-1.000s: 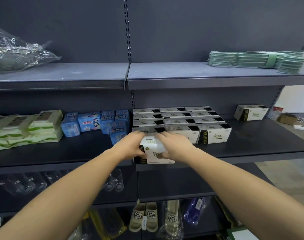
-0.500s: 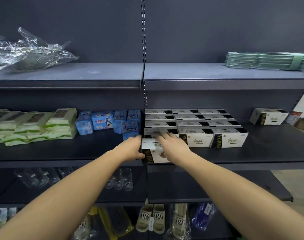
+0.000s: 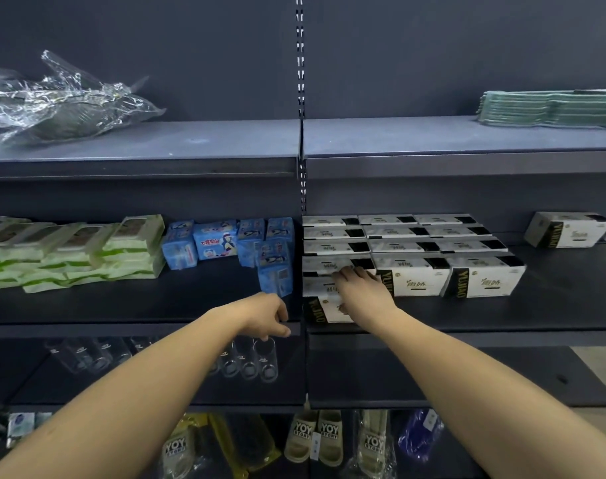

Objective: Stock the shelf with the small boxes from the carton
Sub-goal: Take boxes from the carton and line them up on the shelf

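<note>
On the shelf (image 3: pixel 553 305) the right hand (image 3: pixel 360 292) presses the crosswise box (image 3: pixel 320 305); left hand (image 3: pixel 265 314) loosely curled.

The right hand (image 3: pixel 360 295) covers much of the front white box (image 3: pixel 320 302); the green stack (image 3: pixel 553 108) runs off the right edge.

We see white small boxes (image 3: pixel 408 250) with black panels and black-and-gold lettered ends on the dark grey shelf (image 3: pixel 467 312). At nine o'clock lie packs (image 3: pixel 73 250) in pale and bright green with white. Just right of them, blue packets (image 3: pixel 225 243) carry a cartoon figure and red lettering. At two o'clock sits a mint-green stack (image 3: pixel 550 107). At six o'clock, beige slippers (image 3: pixel 315 440) show black print, beside a yellow bag (image 3: pixel 246 444).
</note>
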### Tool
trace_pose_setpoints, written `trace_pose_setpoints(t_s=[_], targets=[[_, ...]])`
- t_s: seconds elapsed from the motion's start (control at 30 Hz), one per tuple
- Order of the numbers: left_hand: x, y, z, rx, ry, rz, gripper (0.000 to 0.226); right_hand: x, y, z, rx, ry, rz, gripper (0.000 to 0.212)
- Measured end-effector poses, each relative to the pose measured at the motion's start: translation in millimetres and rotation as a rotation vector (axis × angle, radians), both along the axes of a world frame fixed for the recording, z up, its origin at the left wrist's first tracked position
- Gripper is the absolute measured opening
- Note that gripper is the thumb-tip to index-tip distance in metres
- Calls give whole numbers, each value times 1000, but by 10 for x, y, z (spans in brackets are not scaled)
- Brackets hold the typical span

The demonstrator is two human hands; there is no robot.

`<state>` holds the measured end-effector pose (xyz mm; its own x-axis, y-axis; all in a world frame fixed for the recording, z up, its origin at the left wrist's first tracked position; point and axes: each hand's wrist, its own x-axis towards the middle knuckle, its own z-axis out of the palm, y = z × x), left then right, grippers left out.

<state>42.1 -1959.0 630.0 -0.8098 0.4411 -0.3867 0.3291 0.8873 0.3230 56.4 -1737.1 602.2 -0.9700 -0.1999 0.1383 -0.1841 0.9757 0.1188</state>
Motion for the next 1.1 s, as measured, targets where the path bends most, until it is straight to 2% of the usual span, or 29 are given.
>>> trace_pose_setpoints(t_s=[0.27,0.43,0.5,0.57,0.67,0.77,0.9,1.1], targets=[[-135,44,-99,12,-49,-13,43,-108,28,-11,1,12,0,62],[-174,80,-152,14,-31,-53,38,-133,29,-31,2,-2,-19,69],[-178,94,-144,4,51,-75,34,-124,18,-40,-15,3,-29,74],[-183,104,-108,8,209,-83,33,-85,5,-31,-29,14,-40,77],[-171,143,-45,24,457,-96,43,38,-4,-2,-59,26,-72,81],[-112,255,-3,39,608,-121,50,213,6,40,-60,49,-123,77],[32,531,-20,-10,693,-186,51,490,77,104,-67,70,-193,72],[369,1091,-109,52,674,-368,56,1048,392,156,-70,71,-315,73]])
